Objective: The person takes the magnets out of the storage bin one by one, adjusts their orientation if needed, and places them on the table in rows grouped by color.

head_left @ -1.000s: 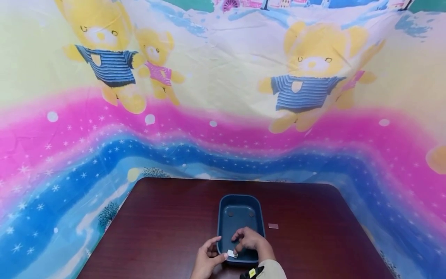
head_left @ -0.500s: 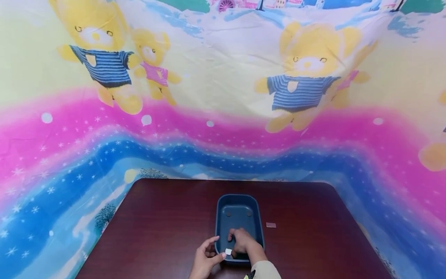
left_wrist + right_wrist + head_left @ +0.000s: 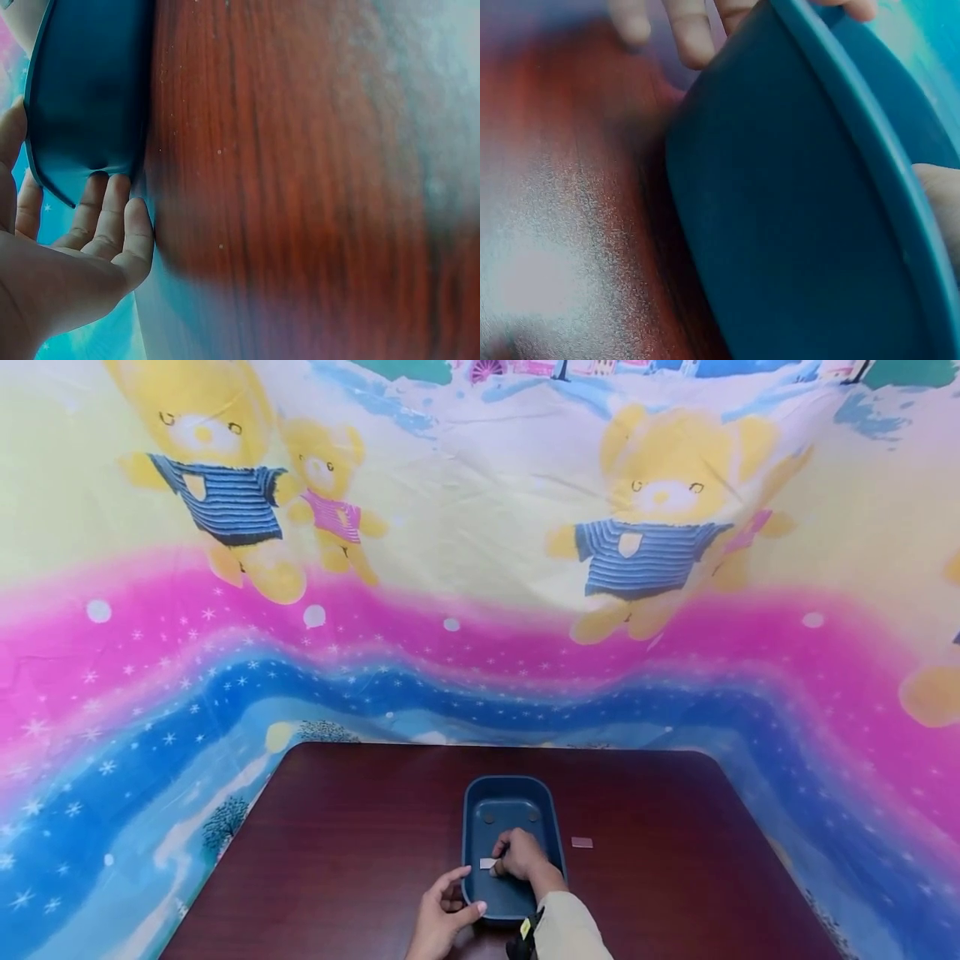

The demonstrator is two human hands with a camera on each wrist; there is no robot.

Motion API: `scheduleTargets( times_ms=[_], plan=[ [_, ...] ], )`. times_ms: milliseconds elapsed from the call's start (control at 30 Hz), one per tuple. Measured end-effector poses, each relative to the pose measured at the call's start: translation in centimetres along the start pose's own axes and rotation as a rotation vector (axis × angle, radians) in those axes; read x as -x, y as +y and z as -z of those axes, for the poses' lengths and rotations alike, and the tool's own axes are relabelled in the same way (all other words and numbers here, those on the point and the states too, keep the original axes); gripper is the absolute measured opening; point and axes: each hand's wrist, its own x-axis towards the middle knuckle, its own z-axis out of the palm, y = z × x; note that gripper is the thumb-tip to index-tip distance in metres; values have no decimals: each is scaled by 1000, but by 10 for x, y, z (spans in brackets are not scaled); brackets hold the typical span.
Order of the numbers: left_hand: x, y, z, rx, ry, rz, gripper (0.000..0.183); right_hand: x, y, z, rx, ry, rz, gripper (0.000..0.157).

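A dark blue oblong tray (image 3: 513, 893) stands on the table, its hollow side up in the head view. My left hand (image 3: 441, 917) holds its near left corner, with the index finger at the left rim and the thumb at the front rim. In the left wrist view, the left hand's fingertips (image 3: 115, 187) touch the tray's outer wall (image 3: 90, 90). Inside the tray, my right hand (image 3: 521, 858) pinches a small white flat rectangular piece (image 3: 487, 863) just above the floor. The right wrist view is mostly filled by the tray's side (image 3: 780, 187).
A small pinkish flat rectangle (image 3: 582, 842) lies on the brown table (image 3: 360, 843), right of the tray. Two round spots (image 3: 489, 818) show at the tray's far end. Behind the table hangs a cloth (image 3: 480, 652) printed with bears.
The white piece has gone from beside my left thumb to farther inside the tray, along with my right hand. My left hand keeps its place at the corner.
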Motion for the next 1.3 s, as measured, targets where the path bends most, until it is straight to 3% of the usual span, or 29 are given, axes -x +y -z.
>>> scheduleTargets(
  times_ms=[200,400,600,767,1100,1300],
  plan=[
    [8,15,-2,35,-8,-30,55,-3,2,0,13,-19,-11,38],
    [15,28,-1,-2,-9,-17,55,-2,0,0,53,-28,17,26],
    [7,12,2,21,-21,-14,56,0,1,0,36,-33,47,20],
    [0,-2,1,2,-18,13,59,-1,7,-1,31,-24,25,19],
    [-2,0,0,-38,-5,28,57,0,0,3,-53,-79,26,15],
    [-1,0,2,-16,-22,43,57,0,2,3,-37,-64,37,12]
  ],
)
